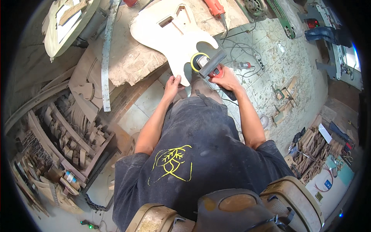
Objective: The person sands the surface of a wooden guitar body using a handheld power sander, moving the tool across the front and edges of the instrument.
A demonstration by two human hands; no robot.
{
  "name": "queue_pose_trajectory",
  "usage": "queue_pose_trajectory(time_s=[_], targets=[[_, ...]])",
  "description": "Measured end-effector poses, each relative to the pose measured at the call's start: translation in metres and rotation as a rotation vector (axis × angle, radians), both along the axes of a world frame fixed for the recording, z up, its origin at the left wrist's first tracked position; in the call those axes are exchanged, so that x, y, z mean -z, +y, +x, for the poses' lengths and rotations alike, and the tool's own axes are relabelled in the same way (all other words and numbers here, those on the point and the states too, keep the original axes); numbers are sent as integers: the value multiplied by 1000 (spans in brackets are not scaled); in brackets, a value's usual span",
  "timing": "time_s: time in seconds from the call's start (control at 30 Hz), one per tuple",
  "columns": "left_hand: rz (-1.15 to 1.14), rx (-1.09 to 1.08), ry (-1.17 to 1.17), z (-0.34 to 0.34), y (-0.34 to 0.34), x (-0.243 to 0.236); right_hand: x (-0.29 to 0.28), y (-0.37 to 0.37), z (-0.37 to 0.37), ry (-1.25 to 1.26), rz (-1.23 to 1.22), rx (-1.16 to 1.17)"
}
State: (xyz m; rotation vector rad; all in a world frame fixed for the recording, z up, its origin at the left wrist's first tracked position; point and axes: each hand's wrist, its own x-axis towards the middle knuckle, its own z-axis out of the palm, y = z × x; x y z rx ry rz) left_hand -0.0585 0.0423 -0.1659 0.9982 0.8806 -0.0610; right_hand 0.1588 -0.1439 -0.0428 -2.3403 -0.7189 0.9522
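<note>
A pale wooden electric guitar body (156, 33) with routed cavities lies on the workbench, its near end sticking out over the edge toward me. My left hand (172, 86) pinches the tip of this near end between thumb and fingers. In my right hand (228, 80) is a power sander (211, 65), with a round yellow-edged pad, a dark grey bar across it and a red and black grip. The pad is tilted against the curved side edge of the body; whether it turns I cannot tell. My right fingers are partly hidden behind the tool.
The dusty workbench (135, 71) bears a long metal ruler (106, 63) and an orange power tool (215, 7). Cables (247, 52) and another small tool (244, 65) lie on the spattered floor. Wood offcuts fill a rack (73, 143) at left; clamps (284, 98) lie at right.
</note>
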Motion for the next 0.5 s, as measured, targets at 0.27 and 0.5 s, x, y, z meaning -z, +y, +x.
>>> queue_pose_trajectory(time_s=[0.27, 0.5], targets=[[-10, 1, -28, 2, -1, 3, 6, -6, 4, 59, 49, 37], [0, -20, -10, 0, -1, 3, -12, 1, 14, 38, -18, -44]])
